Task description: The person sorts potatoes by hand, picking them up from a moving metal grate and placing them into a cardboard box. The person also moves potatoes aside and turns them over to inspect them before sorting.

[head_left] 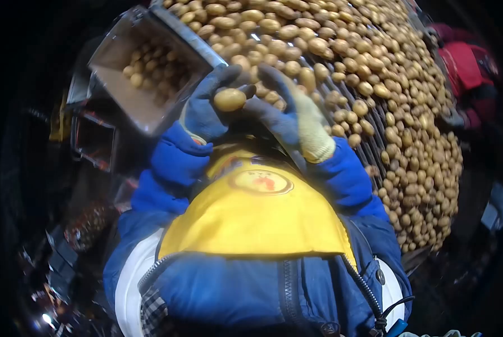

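My left hand (206, 109), in a blue-grey coated glove, is curled around a single yellow-brown potato (230, 100) in front of my chest. My right hand (288, 115) wears a matching glove with a pale cuff. Its fingers are apart and point toward that potato, with nothing visible between them. Just beyond both hands is the near edge of a large spread of loose potatoes (369, 62), which lies on dark parallel rollers or bars (369, 149).
To the left, a metal-rimmed chute or bin (128, 106) has more potatoes (156, 70) inside. A smaller dark crate-like frame (94, 140) is below it. Across the potatoes at right is another person in red (465, 67). A yellow apron (257, 219) covers my front.
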Motion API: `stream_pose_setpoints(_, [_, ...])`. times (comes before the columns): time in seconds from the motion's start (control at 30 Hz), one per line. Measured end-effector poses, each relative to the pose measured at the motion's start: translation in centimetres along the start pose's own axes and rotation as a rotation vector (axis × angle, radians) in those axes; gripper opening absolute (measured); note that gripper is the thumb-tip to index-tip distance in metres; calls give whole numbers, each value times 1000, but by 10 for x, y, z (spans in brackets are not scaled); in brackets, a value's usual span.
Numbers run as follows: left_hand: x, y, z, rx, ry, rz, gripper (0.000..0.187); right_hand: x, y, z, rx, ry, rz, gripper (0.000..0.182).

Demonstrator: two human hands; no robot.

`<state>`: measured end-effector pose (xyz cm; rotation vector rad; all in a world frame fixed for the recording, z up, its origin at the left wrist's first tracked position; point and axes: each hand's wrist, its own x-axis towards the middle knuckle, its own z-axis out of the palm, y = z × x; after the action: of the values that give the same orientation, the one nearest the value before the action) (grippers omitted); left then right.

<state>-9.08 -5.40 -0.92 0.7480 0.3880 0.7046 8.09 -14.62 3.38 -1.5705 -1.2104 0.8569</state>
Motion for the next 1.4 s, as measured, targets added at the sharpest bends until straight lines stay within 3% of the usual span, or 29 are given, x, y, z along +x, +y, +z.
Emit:
stream_pose_setpoints(0.03, [6,1,-3,-35,124,-180,39,-10,20,-15,-7,120,46,63])
stream_pose_setpoints(0.1, [16,1,-8,-34,112,-234,41,-34,43,-53,-156,358,162,59])
stream_pose_setpoints(0.17, [22,2,-7,-32,118,-289,43,-78,78,-101,-460,479,215,59])
stream_pose_setpoints(0.27, [38,6,5,-236,231,-428,37,-133,78,-126,-619,528,334,58])
stream_pose_setpoints(0.37, [41,-9,12,-91,141,-365,38,-136,48,-99,-725,401,682,62])
stream_pose_setpoints(0.43, [45,-11,22,-130,171,-453,40,-124,50,-81,-690,299,480,63])
stream_pose_setpoints(0.5, [45,-12,25,-166,207,-536,41,-112,57,-81,-784,244,440,57])
stream_pose_setpoints(0.57, [44,-13,25,-134,183,-510,46,-104,82,-89,-534,345,390,49])
stream_pose_setpoints(0.6, [44,-13,21,-134,190,-507,46,-85,55,-96,-608,375,345,42])
stream_pose_setpoints(0.73, [47,-18,10,-207,156,-525,49,-38,56,-110,-914,217,343,32])
stream_pose_setpoints(0.8, [45,-19,13,-184,187,-518,50,-14,66,-106,-1117,-53,393,28])
stream_pose_setpoints(0.83, [45,-18,14,-182,198,-517,51,-6,74,-107,-1115,-58,380,28])
stream_pose_setpoints(0.97, [46,-19,11,-183,230,-510,54,-5,105,-116,-1067,-111,349,26])
stream_pose_setpoints(1.03, [46,-22,8,-205,221,-511,53,-15,119,-125,-869,-44,312,38])
stream_pose_setpoints(1.07, [46,-21,7,-217,204,-515,52,-23,116,-130,-687,70,308,54])
stream_pose_setpoints(1.1, [45,-22,5,-215,209,-508,52,-21,107,-139,-626,83,448,59])
stream_pose_setpoints(1.17, [42,-25,4,-211,159,-478,54,-24,86,-143,63,258,537,58])
stream_pose_setpoints(1.2, [41,-24,7,-210,162,-482,54,-26,76,-142,281,314,483,60])
stream_pose_setpoints(1.3, [46,-18,22,-38,191,-559,57,-19,50,-135,235,337,361,61])
stream_pose_setpoints(1.37, [54,-16,39,78,-5,-654,59,-10,38,-112,265,315,303,59])
stream_pose_setpoints(1.4, [56,-19,51,-4,3,-698,60,-5,35,-100,293,292,243,58])
